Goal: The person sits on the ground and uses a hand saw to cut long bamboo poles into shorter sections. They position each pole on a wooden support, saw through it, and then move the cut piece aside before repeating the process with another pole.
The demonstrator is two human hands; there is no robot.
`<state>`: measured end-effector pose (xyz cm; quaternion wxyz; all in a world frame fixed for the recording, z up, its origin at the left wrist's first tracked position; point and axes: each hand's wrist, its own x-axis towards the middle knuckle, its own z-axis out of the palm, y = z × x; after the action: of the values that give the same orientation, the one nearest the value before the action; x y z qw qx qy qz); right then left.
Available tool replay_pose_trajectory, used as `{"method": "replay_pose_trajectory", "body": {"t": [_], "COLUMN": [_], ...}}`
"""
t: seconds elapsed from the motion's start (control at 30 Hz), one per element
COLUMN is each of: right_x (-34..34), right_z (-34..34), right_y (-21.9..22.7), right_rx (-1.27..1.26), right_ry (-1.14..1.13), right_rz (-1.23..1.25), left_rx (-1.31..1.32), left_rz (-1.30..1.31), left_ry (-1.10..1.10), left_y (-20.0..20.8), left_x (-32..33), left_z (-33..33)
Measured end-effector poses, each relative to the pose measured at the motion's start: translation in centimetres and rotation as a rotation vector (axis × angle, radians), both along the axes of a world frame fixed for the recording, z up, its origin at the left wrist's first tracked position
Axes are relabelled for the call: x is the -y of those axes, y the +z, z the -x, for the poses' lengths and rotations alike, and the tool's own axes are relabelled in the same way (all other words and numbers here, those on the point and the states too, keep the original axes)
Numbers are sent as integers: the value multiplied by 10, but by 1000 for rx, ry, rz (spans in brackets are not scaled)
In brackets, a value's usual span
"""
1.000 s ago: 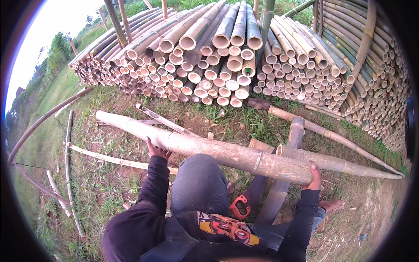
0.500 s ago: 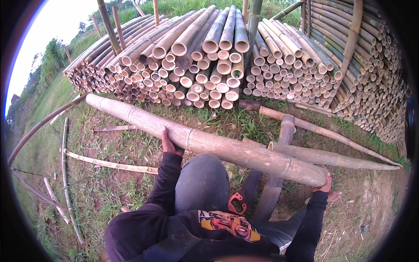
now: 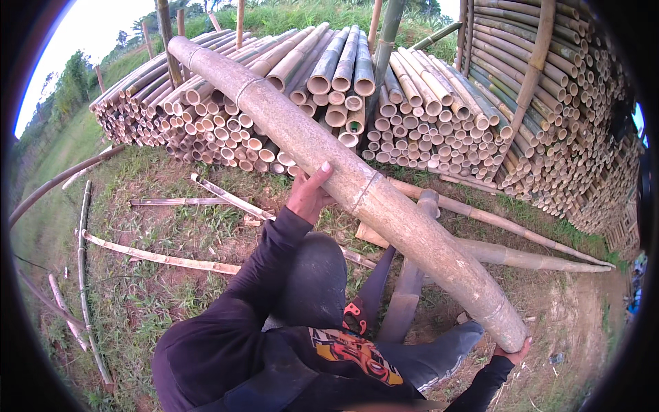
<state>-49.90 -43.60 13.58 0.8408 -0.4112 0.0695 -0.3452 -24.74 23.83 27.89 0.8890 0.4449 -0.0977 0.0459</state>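
A long, thick, pale brown bamboo pole (image 3: 357, 182) slants across the view in both my hands, its far left end raised in front of the stacked bamboo. My left hand (image 3: 310, 195) grips the pole's near side around its middle, thumb lying along the surface and the other fingers partly hidden beneath. My right hand (image 3: 515, 351) cups the near right end from below. Under the pole, a saw with an orange handle (image 3: 355, 316) rests by my legs. A darker bamboo post (image 3: 401, 302) lies crosswise below the pole.
Large stacks of cut bamboo (image 3: 439, 130) stand ahead and to the right, with upright posts (image 3: 384, 48) among them. Another bamboo length (image 3: 522, 257) lies across the darker one. Split strips (image 3: 161, 258) and thin poles (image 3: 86, 268) lie on the grass at left.
The bamboo pole has tilted steeply: its left end has risen in front of the stack and its right end has dropped toward me. My left hand has moved up and right, my right hand down.
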Motion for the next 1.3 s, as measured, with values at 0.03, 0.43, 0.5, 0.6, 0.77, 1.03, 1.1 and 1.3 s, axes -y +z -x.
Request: {"method": "replay_pose_trajectory", "body": {"t": [0.03, 0.43, 0.5, 0.6, 0.77, 1.03, 1.1, 1.3], "right_x": [1, -65, -84, -128, -240, -415, -450, -541], "right_z": [15, 135, 139, 128, 58, -69, -107, -170], "right_y": [2, 73, 109, 162, 181, 216, 222, 211], "right_rx": [-37, -18, 49, 144, 163, 65, 24, 179], "right_ry": [-89, -443, -511, -648, -279, -274, -293, 197], "right_rz": [-66, 15, 101, 131, 451, 579, 675, 592], "left_rx": [13, -11, -20, -36, -205, 495, 623, 623], "left_rz": [23, -106, -113, -107, -175, -286, -429, -266], "left_ry": [-18, -200, -184, -197, -12, 287, 306, 47], "left_y": [5, 54, 61, 73, 94, 17, 17, 25], "left_x": [9, 74, 76, 72, 46, 65, 57, 28], "left_z": [-6, -138, -163, -201, -238, -94, -53, 21]}}
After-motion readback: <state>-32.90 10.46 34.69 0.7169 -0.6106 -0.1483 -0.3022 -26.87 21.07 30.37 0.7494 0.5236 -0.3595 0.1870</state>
